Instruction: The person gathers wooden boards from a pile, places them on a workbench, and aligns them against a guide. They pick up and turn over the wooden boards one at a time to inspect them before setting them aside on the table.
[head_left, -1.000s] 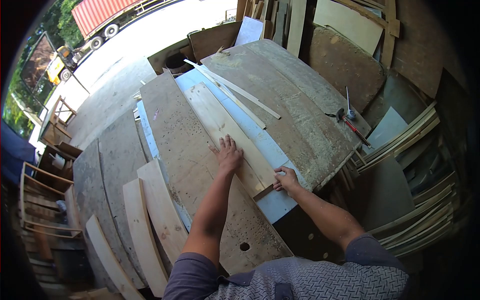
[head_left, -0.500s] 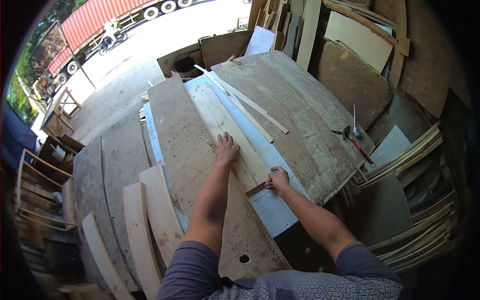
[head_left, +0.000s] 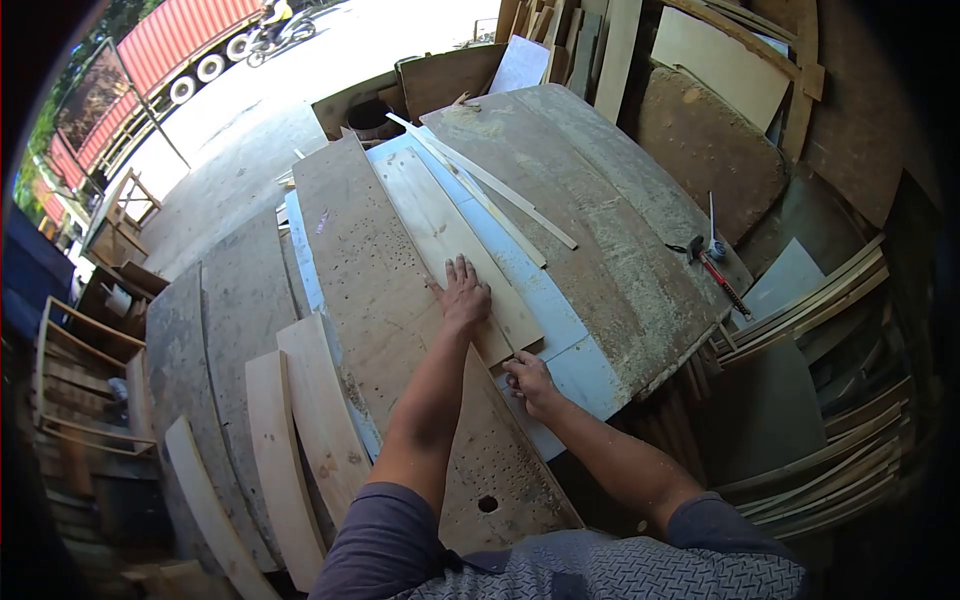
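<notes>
A pale wooden board [head_left: 440, 225] lies lengthwise over a light blue sheet [head_left: 572, 372], alongside a brown plank peppered with small holes [head_left: 375, 290]. My left hand [head_left: 462, 297] rests flat on the board's near part, fingers spread. At the board's near end is my right hand [head_left: 531, 384], its fingers pinched together close to the corner. Something thin and dark seems to show at those fingertips, too small to name. Two narrow wooden strips [head_left: 500, 195] lie to the right of the board.
A red-handled tool [head_left: 718, 280] lies on the worn tabletop [head_left: 610, 240] at right. Several cut boards [head_left: 320, 400] lie at left. Stacked strips [head_left: 830, 470] and leaning panels [head_left: 715, 140] stand at right. Beyond, a person on a motorbike [head_left: 280, 30] passes a red truck [head_left: 185, 40].
My right hand has moved left along the board's near end. My left hand stays on the board, slightly lower in view. The motorbike outside has moved right.
</notes>
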